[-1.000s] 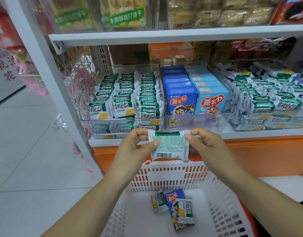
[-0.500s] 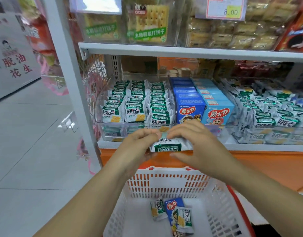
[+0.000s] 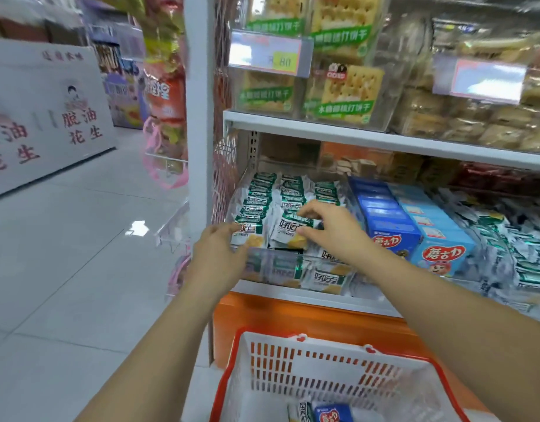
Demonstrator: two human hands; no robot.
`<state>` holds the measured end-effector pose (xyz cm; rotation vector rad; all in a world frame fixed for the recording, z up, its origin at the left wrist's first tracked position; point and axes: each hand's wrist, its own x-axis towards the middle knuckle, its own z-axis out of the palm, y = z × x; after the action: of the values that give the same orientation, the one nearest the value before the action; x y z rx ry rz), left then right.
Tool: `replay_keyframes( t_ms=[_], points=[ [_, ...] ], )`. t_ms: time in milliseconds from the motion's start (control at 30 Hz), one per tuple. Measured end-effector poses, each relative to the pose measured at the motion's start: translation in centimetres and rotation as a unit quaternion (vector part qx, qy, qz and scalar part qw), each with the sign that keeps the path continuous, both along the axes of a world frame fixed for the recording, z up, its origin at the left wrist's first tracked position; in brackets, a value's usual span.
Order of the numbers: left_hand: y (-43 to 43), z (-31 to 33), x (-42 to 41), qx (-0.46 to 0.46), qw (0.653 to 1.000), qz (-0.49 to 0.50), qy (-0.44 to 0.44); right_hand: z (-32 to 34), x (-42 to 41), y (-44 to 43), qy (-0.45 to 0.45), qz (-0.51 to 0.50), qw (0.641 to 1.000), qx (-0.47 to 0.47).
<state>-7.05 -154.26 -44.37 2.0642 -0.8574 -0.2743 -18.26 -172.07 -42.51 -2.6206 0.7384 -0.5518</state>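
Observation:
A green-and-white snack packet [image 3: 288, 231] stands tilted at the front of the middle row in a clear bin [image 3: 274, 269] on the lower shelf. My right hand [image 3: 335, 229] reaches in from the right and pinches that packet's top edge with curled fingers. At the bin's front left corner, my left hand [image 3: 221, 254] touches the front packet of the left row [image 3: 247, 236] with nearly straight fingers. Below me is a white basket with a red rim [image 3: 308, 339]; a blue box [image 3: 332, 414] and a green packet [image 3: 302, 412] lie in it.
Dark blue boxes [image 3: 387, 236] and light blue boxes [image 3: 442, 254] stand right of the bin, with more green packets [image 3: 506, 239] beyond. The upper shelf [image 3: 354, 138] with cracker packs hangs close above. A white shelf upright [image 3: 198, 147] borders the left; open tiled aisle lies further left.
The packet I held in both hands above the basket has gone up and forward into the bin's middle row. Both hands followed it; my view has swung left and upward.

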Motion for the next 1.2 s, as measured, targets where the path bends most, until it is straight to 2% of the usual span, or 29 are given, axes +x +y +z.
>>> replay_keyframes(
  t_ms=[167, 400, 567, 733, 833, 933, 1000, 1100, 1200],
  points=[
    [0.1, -0.9, 0.9, 0.023, 0.999, -0.022, 0.002, -1.2, 1.6, -1.4, 0.1, 0.003, 0.987, -0.125],
    [0.3, -0.6, 1.1, 0.014, 0.999, -0.013, 0.03, 0.2, 1.9, -1.7, 0.155, 0.007, 0.977, -0.145],
    [0.2, -0.3, 1.3, -0.003, 0.998, 0.002, 0.064, 2.3, 4.8, -0.4, 0.092, 0.042, 0.988, -0.113],
    [0.0, -0.3, 1.3, -0.012, 0.996, -0.009, 0.084, 0.3, 8.2, 1.4, 0.196, 0.067, 0.962, -0.176],
    [0.2, -0.6, 1.6, -0.017, 0.996, -0.018, 0.083, -0.6, 9.3, 1.5, 0.215, 0.051, 0.955, -0.197],
    [0.4, -0.8, 1.9, -0.018, 0.996, -0.026, 0.083, -0.4, 9.5, 1.6, 0.18, 0.048, 0.969, -0.161],
    [0.5, -0.6, 1.8, -0.031, 0.996, -0.027, 0.079, 0.1, 8.9, 1.7, 0.104, 0.042, 0.986, -0.124],
    [0.6, 0.2, 1.5, -0.097, 0.994, -0.011, 0.038, 1.4, 7.0, 2.2, -0.041, 0.048, 0.997, -0.04],
    [0.8, 1.2, 0.9, -0.167, 0.986, -0.023, 0.022, 2.8, 4.0, 3.5, -0.066, 0.079, 0.995, -0.014]
  ],
)
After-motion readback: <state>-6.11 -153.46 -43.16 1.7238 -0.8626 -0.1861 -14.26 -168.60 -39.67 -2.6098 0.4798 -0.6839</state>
